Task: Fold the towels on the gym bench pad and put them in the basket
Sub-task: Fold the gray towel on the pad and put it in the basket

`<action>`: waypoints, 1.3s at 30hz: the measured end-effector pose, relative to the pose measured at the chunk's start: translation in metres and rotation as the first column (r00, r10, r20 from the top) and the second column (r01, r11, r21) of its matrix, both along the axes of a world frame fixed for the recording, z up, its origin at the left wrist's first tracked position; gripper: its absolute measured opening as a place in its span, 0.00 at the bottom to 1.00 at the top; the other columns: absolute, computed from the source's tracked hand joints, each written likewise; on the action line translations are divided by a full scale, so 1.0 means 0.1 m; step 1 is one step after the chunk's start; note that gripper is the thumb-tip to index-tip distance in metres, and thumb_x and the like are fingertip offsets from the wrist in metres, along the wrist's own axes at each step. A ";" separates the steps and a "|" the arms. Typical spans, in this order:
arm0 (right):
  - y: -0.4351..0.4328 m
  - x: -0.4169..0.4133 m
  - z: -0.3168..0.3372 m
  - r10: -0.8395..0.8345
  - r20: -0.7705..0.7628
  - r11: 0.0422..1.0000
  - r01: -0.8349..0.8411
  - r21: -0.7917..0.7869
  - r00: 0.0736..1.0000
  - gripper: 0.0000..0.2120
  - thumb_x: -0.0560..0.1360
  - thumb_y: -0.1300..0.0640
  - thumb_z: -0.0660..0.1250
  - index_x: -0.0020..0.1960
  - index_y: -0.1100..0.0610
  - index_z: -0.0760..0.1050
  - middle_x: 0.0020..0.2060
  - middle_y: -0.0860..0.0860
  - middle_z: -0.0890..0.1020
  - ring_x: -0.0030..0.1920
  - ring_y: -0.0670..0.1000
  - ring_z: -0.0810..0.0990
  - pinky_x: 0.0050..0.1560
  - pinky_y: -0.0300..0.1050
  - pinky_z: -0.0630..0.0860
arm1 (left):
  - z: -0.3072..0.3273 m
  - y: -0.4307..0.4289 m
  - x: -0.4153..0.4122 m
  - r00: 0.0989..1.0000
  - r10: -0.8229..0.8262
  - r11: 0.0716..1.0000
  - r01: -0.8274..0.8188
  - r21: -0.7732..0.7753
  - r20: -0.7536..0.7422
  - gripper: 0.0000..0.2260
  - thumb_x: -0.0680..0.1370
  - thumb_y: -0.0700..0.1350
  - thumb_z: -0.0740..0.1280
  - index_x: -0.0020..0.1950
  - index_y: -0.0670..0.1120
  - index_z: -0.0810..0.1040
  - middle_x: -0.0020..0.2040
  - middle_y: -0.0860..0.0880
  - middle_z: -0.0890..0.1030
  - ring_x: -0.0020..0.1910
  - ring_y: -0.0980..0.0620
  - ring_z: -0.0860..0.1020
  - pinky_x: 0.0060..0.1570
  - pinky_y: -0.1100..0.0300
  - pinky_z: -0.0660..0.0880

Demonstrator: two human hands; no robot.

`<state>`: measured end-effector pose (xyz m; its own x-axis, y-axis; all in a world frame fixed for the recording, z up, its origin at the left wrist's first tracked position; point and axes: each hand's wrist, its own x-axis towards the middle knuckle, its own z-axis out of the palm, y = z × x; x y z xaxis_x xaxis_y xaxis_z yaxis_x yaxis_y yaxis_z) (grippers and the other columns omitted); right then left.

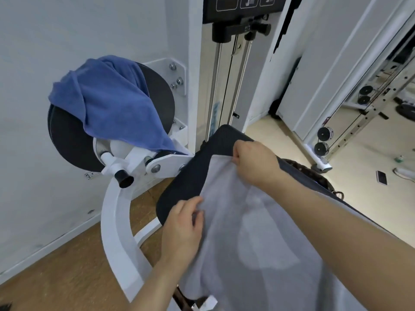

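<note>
A pale grey towel (258, 239) lies spread over the dark gym bench pad (190, 178) and covers most of it. My right hand (256, 162) pinches the towel's far corner near the pad's top end. My left hand (184, 230) grips the towel's left edge lower down. A blue towel (112, 102) hangs crumpled over the round black pad of the machine at the left. Behind my right forearm, a dark woven basket (314, 173) shows only a strip of its rim.
The white curved frame (116, 232) of the machine stands left of the bench. A cable tower (224, 86) rises behind the pad. A phone (381, 177) lies on the pale floor at the right, near more pulley equipment (323, 140).
</note>
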<state>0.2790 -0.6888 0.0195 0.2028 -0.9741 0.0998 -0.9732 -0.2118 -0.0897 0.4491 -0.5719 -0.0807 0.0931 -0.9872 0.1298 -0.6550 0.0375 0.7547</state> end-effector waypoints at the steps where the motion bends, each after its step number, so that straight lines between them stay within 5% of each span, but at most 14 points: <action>1: -0.08 -0.04 0.05 -0.035 0.029 0.999 0.035 0.019 0.999 0.02 0.74 0.62 0.61 0.45 0.56 0.71 0.43 0.54 0.79 0.45 0.58 0.76 0.37 0.48 0.70 | 0.01 -0.09 0.04 1.000 0.011 1.000 -0.010 -0.017 0.017 0.13 0.79 0.49 0.65 0.64 0.54 0.75 0.50 0.58 0.74 0.48 0.58 0.74 0.48 0.62 0.74; 6: -0.43 -0.17 0.30 -0.186 0.221 0.979 0.163 0.119 0.957 0.08 0.73 0.61 0.65 0.37 0.52 0.73 0.40 0.51 0.80 0.44 0.55 0.78 0.41 0.44 0.72 | -0.07 -0.29 0.29 0.994 0.081 0.995 -0.086 0.056 0.077 0.14 0.77 0.51 0.67 0.63 0.52 0.76 0.55 0.52 0.75 0.53 0.53 0.75 0.51 0.58 0.74; 10: -0.55 -0.23 0.40 -0.291 0.363 0.945 0.207 0.255 0.885 0.06 0.72 0.66 0.65 0.40 0.59 0.79 0.37 0.52 0.82 0.43 0.55 0.81 0.43 0.47 0.79 | -0.11 -0.28 0.45 0.977 0.208 0.966 -0.211 0.150 0.038 0.09 0.74 0.53 0.71 0.51 0.52 0.78 0.46 0.54 0.76 0.44 0.55 0.75 0.43 0.59 0.73; 12: -0.58 -0.22 0.41 -0.306 0.358 0.933 0.204 0.295 0.882 0.09 0.70 0.67 0.61 0.44 0.68 0.80 0.38 0.61 0.84 0.39 0.58 0.82 0.42 0.52 0.81 | -0.12 -0.24 0.51 0.976 0.217 0.957 -0.210 0.202 -0.016 0.06 0.73 0.51 0.73 0.46 0.54 0.77 0.42 0.54 0.77 0.40 0.57 0.76 0.40 0.60 0.74; 14: -0.57 -0.20 0.41 -0.295 0.335 0.934 0.196 0.299 0.895 0.11 0.70 0.65 0.61 0.43 0.71 0.79 0.37 0.64 0.84 0.33 0.56 0.78 0.36 0.47 0.77 | -0.13 -0.18 0.55 0.983 0.181 0.958 -0.174 0.228 -0.012 0.07 0.72 0.50 0.74 0.41 0.57 0.76 0.42 0.55 0.77 0.40 0.58 0.75 0.40 0.61 0.72; 19: -0.57 -0.15 0.42 -0.210 0.195 0.943 0.146 0.298 0.958 0.10 0.72 0.58 0.65 0.34 0.59 0.78 0.30 0.53 0.80 0.34 0.51 0.75 0.31 0.40 0.71 | -0.14 -0.06 0.53 0.992 0.091 0.961 -0.109 0.255 0.082 0.09 0.75 0.49 0.71 0.37 0.57 0.74 0.41 0.56 0.75 0.40 0.58 0.75 0.40 0.62 0.73; 22: -0.60 -0.15 0.35 -0.178 0.185 0.969 0.140 0.203 0.966 0.08 0.75 0.55 0.66 0.38 0.55 0.79 0.33 0.49 0.79 0.39 0.51 0.76 0.33 0.41 0.69 | -0.04 -0.11 0.53 0.983 0.182 0.965 -0.176 0.197 -0.015 0.07 0.77 0.48 0.68 0.40 0.54 0.74 0.38 0.56 0.78 0.38 0.59 0.76 0.36 0.67 0.70; 26: -0.68 -0.16 0.26 -0.212 0.247 0.977 0.208 0.040 0.946 0.05 0.75 0.55 0.66 0.44 0.55 0.80 0.44 0.52 0.83 0.47 0.54 0.79 0.44 0.46 0.76 | -0.04 -0.23 0.57 0.924 0.323 0.940 -0.287 0.187 -0.203 0.03 0.77 0.49 0.69 0.45 0.53 0.76 0.39 0.54 0.79 0.40 0.58 0.77 0.36 0.66 0.68; 30: -0.77 -0.15 0.27 -0.255 0.245 0.967 0.238 0.096 0.935 0.05 0.73 0.60 0.66 0.41 0.55 0.80 0.40 0.52 0.83 0.44 0.55 0.80 0.42 0.45 0.75 | -0.17 -0.21 0.67 0.813 0.389 0.912 -0.274 0.305 -0.434 0.06 0.78 0.43 0.68 0.52 0.53 0.78 0.43 0.50 0.82 0.47 0.53 0.79 0.48 0.60 0.73; 34: -0.87 -0.16 0.31 -0.309 0.319 0.948 0.266 0.173 0.896 0.03 0.72 0.59 0.68 0.40 0.56 0.80 0.36 0.54 0.83 0.43 0.58 0.82 0.49 0.50 0.80 | -0.22 -0.23 0.70 0.727 0.487 0.872 -0.370 0.322 -0.484 0.04 0.76 0.44 0.71 0.49 0.51 0.81 0.44 0.51 0.83 0.46 0.52 0.81 0.51 0.56 0.77; 39: -0.89 -0.06 0.20 -0.240 0.237 0.970 0.244 0.015 0.941 0.09 0.74 0.52 0.68 0.42 0.58 0.80 0.39 0.54 0.83 0.43 0.57 0.80 0.44 0.49 0.79 | -0.30 -0.31 0.63 0.628 0.627 0.778 -0.534 0.330 -0.462 0.00 0.75 0.48 0.72 0.45 0.54 0.82 0.42 0.55 0.83 0.44 0.53 0.81 0.47 0.56 0.77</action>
<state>0.2728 -0.7780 0.0394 -0.0702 -0.9889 0.1307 -0.9467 0.0247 -0.3211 0.5125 -0.6031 -0.1103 0.6594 -0.7049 -0.2616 -0.0040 -0.3512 0.9363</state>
